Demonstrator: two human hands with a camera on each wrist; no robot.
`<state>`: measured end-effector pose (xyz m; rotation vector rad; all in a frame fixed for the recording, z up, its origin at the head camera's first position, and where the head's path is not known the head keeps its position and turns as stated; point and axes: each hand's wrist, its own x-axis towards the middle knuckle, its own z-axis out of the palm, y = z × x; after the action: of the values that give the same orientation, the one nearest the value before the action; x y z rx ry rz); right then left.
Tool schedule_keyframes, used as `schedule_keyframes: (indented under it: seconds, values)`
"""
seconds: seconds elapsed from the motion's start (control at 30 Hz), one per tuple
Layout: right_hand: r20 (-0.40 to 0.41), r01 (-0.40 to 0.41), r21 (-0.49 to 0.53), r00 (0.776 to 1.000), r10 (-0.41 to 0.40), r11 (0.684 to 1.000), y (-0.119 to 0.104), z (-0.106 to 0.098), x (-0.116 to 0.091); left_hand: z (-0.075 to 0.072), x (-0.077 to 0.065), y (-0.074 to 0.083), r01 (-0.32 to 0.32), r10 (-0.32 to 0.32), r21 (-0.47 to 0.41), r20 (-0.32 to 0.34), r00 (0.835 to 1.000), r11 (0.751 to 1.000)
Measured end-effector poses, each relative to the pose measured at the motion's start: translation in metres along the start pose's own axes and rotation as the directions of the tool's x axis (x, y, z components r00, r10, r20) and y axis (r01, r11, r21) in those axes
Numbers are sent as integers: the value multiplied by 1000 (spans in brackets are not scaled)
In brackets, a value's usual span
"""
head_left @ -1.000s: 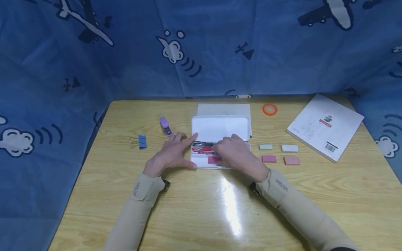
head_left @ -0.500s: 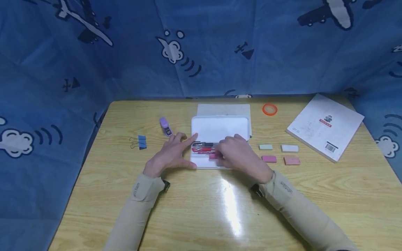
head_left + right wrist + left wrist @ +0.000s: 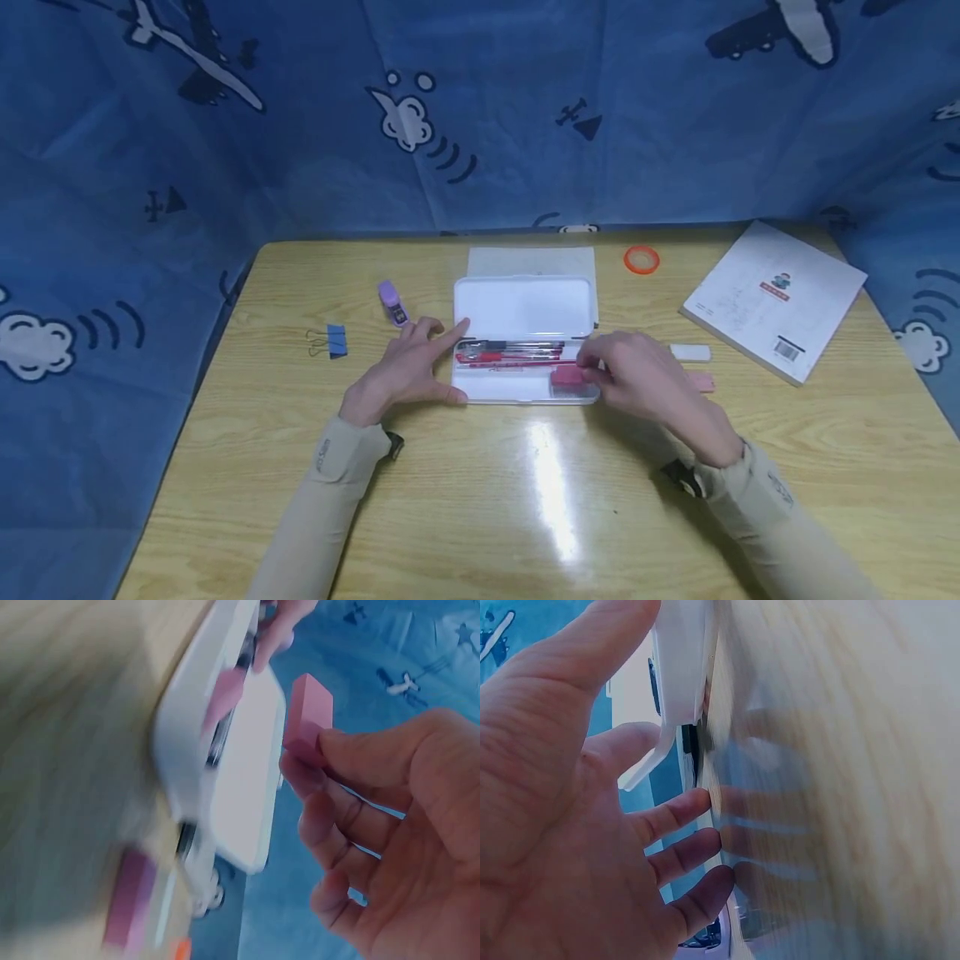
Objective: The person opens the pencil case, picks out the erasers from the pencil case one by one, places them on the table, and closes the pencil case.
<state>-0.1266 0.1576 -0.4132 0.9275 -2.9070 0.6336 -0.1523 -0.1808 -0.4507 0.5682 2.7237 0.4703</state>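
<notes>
A white pencil case (image 3: pixel 510 385) lies with its lid (image 3: pixel 522 307) raised; several pens (image 3: pixel 510 350), black and red, fill its rear compartment. My right hand (image 3: pixel 648 375) pinches a pink eraser (image 3: pixel 307 716) between thumb and fingertips over the case's right end. A blurred pink patch (image 3: pixel 225 694) also shows inside the case in the right wrist view. At the left end, my left hand (image 3: pixel 405 367) rests with thumb and index finger spread against the case. Its other fingers are relaxed near the tabletop in the left wrist view.
Right of the case lie a white eraser (image 3: pixel 689 352), a pale pink eraser (image 3: pixel 701 382) and a magenta eraser (image 3: pixel 129 900). Farther right is a white book (image 3: pixel 776 300), and behind, an orange ring (image 3: pixel 641 259). Leftward are a purple gadget (image 3: pixel 392 302) and a blue binder clip (image 3: pixel 337 341).
My right hand has moved right along the case, carrying the pink eraser from the middle to the right end. The pens show more fully. My left hand has stayed put.
</notes>
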Motion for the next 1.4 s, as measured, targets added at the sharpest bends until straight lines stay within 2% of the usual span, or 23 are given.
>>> schedule_keyframes:
  seconds: [0.2, 0.57, 0.73, 1.0, 1.4]
  values:
    - [55, -127, -31, 990, 129, 991, 21, -11, -32, 0, -1, 0, -4, 4, -8, 3, 1000, 1000]
    - [145, -209, -75, 965, 218, 975, 39, -10, -66, -1, -2, 1, -9, 9, -2, 4, 1000, 1000]
    - [170, -217, -67, 959, 226, 974, 45, -6, -72, 0, 0, 0, -2, 2, -8, 10, 1000, 1000]
    - [132, -179, -14, 975, 179, 984, 48, -3, -74, 0, -1, 1, 4, -4, -4, 9, 1000, 1000]
    - [123, -242, -25, 962, 243, 970, 45, -2, -70, 0, 0, 1, 13, -13, -13, 13, 1000, 1000]
